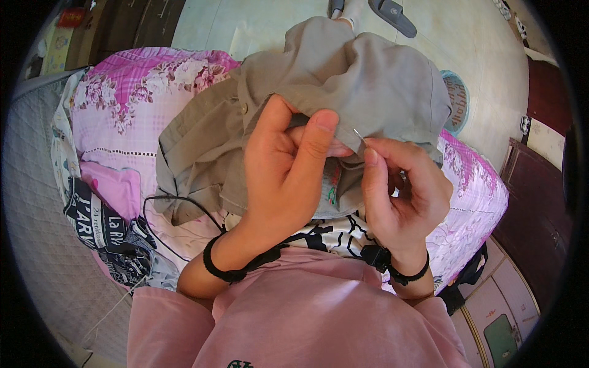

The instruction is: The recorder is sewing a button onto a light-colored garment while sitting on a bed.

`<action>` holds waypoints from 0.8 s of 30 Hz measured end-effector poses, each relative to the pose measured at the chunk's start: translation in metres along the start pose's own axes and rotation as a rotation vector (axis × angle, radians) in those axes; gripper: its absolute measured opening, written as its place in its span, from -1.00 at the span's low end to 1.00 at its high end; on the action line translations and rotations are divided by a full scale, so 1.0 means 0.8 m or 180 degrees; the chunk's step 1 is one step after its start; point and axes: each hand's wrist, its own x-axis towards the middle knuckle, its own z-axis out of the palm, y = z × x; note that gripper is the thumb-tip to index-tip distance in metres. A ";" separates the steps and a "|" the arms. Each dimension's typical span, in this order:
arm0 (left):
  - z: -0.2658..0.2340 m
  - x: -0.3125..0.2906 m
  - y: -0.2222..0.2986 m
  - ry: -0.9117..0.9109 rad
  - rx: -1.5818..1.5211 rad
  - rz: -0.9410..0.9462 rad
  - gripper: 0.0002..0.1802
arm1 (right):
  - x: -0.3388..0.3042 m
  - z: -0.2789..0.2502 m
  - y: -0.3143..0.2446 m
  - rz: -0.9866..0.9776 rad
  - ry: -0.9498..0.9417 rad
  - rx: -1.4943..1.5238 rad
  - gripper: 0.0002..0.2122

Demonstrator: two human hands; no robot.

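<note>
A grey-khaki garment (392, 80) with a small button (244, 109) is spread over my lap and the bed. My left hand (285, 162) is closed on a fold of its cloth, thumb on top and fingers partly hidden underneath. To the right of that fold, my right hand (408, 184) pinches a thin, shiny needle (359, 134) between thumb and forefinger. The needle slants up and left, close over the cloth; I cannot tell whether its tip touches. Any thread on it is too fine to make out.
A pink flowered bedsheet (141, 104) lies under the garment. Black wristbands circle both wrists, and a black cable (165, 197) loops beside my left forearm. Dark printed cloth (101, 224) is bunched at left. A blue basket (455, 101) and a grey slipper (392, 17) are on the floor.
</note>
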 end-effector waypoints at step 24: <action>0.004 -0.011 -0.006 -0.0220 0.1736 0.0784 -0.74 | 0.020 -0.034 -0.017 -0.0129 -0.0839 -0.0930 -0.86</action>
